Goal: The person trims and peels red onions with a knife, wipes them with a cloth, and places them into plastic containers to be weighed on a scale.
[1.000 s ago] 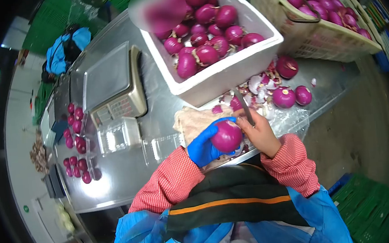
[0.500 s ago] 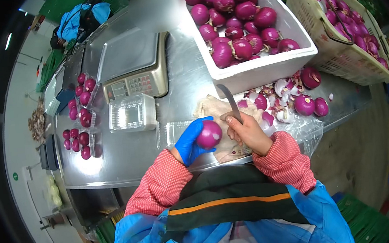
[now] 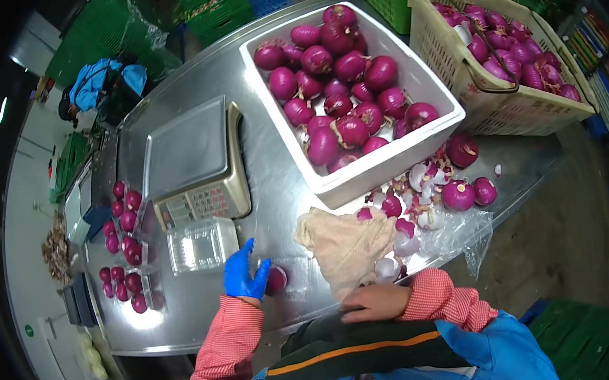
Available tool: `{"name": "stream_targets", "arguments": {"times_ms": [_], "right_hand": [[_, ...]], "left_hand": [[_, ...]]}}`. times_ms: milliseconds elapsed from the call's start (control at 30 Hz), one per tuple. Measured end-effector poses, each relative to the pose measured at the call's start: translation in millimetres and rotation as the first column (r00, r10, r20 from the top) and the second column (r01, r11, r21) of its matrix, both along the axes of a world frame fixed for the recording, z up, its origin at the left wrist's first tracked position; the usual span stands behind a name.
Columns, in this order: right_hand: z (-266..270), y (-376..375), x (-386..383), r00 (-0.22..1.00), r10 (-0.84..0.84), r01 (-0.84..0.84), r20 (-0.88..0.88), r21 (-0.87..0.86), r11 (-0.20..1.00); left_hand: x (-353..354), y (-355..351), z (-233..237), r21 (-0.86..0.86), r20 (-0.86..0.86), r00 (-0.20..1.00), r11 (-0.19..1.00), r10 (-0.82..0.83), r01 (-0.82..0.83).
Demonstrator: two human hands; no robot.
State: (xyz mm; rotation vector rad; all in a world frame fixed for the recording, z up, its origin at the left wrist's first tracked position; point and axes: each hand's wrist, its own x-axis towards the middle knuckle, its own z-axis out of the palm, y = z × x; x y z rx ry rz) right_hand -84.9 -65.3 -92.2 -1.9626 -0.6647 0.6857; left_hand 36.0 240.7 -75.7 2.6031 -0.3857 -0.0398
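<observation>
My left hand, in a blue glove, is open with thumb and fingers apart. Just right of its thumb sits a peeled red onion at a clear plastic tray on the metal table. My bare right hand is low at the table's front edge, against the dark apron. Its fingers are curled, and whatever they hold is hidden; the knife cannot be seen. Beyond that hand lies a crumpled beige cloth. Onion skins and a few loose onions lie to its right.
A white foam box of onions stands behind the cloth. To its right is a cream crate of onions. A scale, stacked clear trays and packed onions are at left. A plastic bag hangs over the front edge.
My left hand has moved left and let go of the onion, which now rests at the clear tray. My right hand has dropped toward my body, and the knife has gone from sight.
</observation>
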Motion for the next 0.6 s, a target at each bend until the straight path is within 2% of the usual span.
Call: {"name": "stream_targets", "arguments": {"times_ms": [33,67,133,167,233,267,300,367,433,500,600], "right_hand": [[-4,-6,-4,0.999,0.027,-0.026,-0.038,0.026,0.999],[0,-16,0,0.995,0.007,-0.003,-0.099,0.045,0.999],[15,-37,5,0.974,-0.024,0.043,-0.223,0.078,0.996],[18,-43,5,0.968,-0.039,0.05,-0.246,0.042,0.998],[23,-55,5,0.955,-0.08,0.073,-0.284,-0.036,0.997],[27,-58,2,0.929,-0.186,0.208,-0.321,0.035,0.978],[24,-61,2,0.911,-0.247,0.279,-0.331,0.054,0.959],[17,-64,4,0.866,-0.354,0.409,-0.352,0.095,0.907],[13,-64,8,0.831,-0.433,0.506,-0.348,0.152,0.849],[7,-64,7,0.775,-0.479,0.587,-0.412,0.188,0.788],[8,-77,4,0.766,-0.594,0.634,-0.247,0.141,0.76]], "left_hand": [[12,-8,16,-0.134,0.077,0.997,0.99,-0.028,0.038],[26,-25,39,-0.12,0.224,0.97,0.986,-0.09,0.119],[56,-66,87,-0.197,0.237,0.95,0.948,-0.202,0.25],[74,-87,104,-0.233,0.248,0.933,0.919,-0.26,0.318],[116,-127,120,-0.187,0.295,0.848,0.843,-0.441,0.504],[135,-152,123,-0.179,0.328,0.806,0.805,-0.493,0.566],[152,-179,126,-0.169,0.359,0.761,0.764,-0.541,0.623],[183,-236,128,-0.121,0.286,0.737,0.74,-0.613,0.662],[224,-288,107,-0.006,0.321,0.638,0.672,-0.7,0.74],[254,-334,82,0.161,0.295,0.651,0.708,-0.7,0.688],[278,-384,63,0.252,0.143,0.756,0.763,-0.638,0.596]]}}
